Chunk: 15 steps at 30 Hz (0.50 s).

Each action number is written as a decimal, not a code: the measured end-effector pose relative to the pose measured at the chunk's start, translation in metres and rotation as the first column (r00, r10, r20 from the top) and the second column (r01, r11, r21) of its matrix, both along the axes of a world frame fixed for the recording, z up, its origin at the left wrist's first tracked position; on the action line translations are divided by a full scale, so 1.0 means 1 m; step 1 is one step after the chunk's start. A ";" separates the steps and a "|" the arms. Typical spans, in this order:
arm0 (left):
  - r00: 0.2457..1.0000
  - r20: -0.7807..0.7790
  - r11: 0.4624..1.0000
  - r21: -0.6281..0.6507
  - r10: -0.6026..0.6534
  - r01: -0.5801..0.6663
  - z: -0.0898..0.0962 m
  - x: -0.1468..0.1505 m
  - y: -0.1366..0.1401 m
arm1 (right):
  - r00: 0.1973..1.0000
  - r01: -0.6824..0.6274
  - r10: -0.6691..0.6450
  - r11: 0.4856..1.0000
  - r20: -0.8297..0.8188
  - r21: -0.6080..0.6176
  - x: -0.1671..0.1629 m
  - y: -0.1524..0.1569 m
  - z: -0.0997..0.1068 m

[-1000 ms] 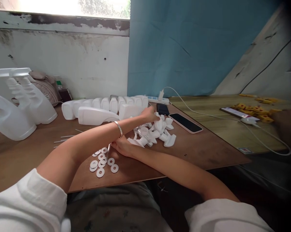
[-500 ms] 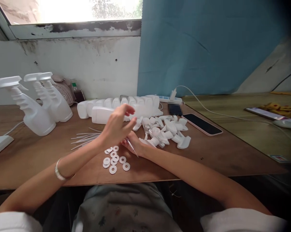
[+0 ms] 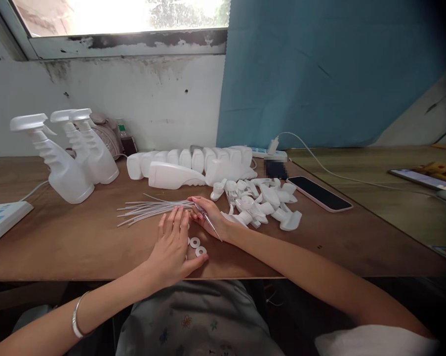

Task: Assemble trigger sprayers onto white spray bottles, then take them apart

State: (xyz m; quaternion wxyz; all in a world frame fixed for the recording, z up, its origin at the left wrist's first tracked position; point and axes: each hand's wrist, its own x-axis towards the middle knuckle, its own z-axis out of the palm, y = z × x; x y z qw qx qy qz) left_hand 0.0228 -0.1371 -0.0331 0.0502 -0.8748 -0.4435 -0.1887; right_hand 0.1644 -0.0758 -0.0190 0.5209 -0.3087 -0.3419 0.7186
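My left hand (image 3: 172,247) lies palm down with its fingers stretched out and thumb spread, over the pile of white ring washers. A few washers (image 3: 195,242) show between its thumb and forefinger; the hand hides the others. My right hand (image 3: 210,217) is closed around slim, pointed metal tweezers (image 3: 211,225), whose tip points back towards the wrist. Its fingertips are close to the ends of the thin white tubes (image 3: 144,211), and I cannot tell whether they touch them. White spray trigger heads (image 3: 250,202) are heaped right of that hand.
White bottles (image 3: 178,175) lie in a row at the back. Assembled spray bottles (image 3: 65,168) stand at the left, near a power strip (image 3: 8,217). A phone (image 3: 319,194) lies at the right, and a charging cable (image 3: 330,170) runs beyond it.
My left hand has come down from above the table onto the washers, its fingers flattening out. My right hand keeps the tweezers in about the same place. The view has shifted slightly.
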 end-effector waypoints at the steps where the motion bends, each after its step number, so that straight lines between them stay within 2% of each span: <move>1: 1.000 -0.011 1.000 -0.010 0.004 -0.004 0.000 0.002 0.001 | 1.000 -0.003 0.003 1.000 0.003 -0.001 0.000 0.001 -0.001; 5: 0.999 -0.036 0.996 -0.091 0.012 -0.015 -0.001 -0.004 -0.004 | 0.999 -0.013 0.011 0.999 0.036 0.044 0.001 0.001 -0.005; 7: 1.000 -0.001 0.996 -0.081 0.028 -0.028 0.002 -0.016 -0.005 | 0.997 -0.050 0.043 0.994 0.065 0.098 0.001 0.001 -0.008; 10: 0.971 0.156 0.982 0.014 0.182 -0.186 0.017 -0.048 0.009 | 0.983 -0.154 0.134 0.973 0.121 0.173 0.000 -0.001 -0.009; 11: 0.929 0.239 0.953 0.046 0.281 -0.300 0.025 -0.063 0.019 | 0.976 -0.192 0.167 0.963 0.143 0.189 -0.001 -0.002 -0.009; 12: 0.864 0.339 0.899 0.098 0.373 -0.426 0.032 -0.080 0.032 | 0.966 -0.228 0.196 0.954 0.168 0.195 -0.002 -0.003 -0.007; 13: 0.783 0.431 0.826 0.134 0.449 -0.547 0.040 -0.099 0.045 | 0.955 -0.259 0.220 0.946 0.199 0.194 -0.003 -0.005 -0.005; 15: 0.582 0.580 0.629 0.148 0.570 -0.763 0.054 -0.135 0.071 | 0.928 -0.310 0.254 0.932 0.272 0.189 -0.004 -0.007 -0.001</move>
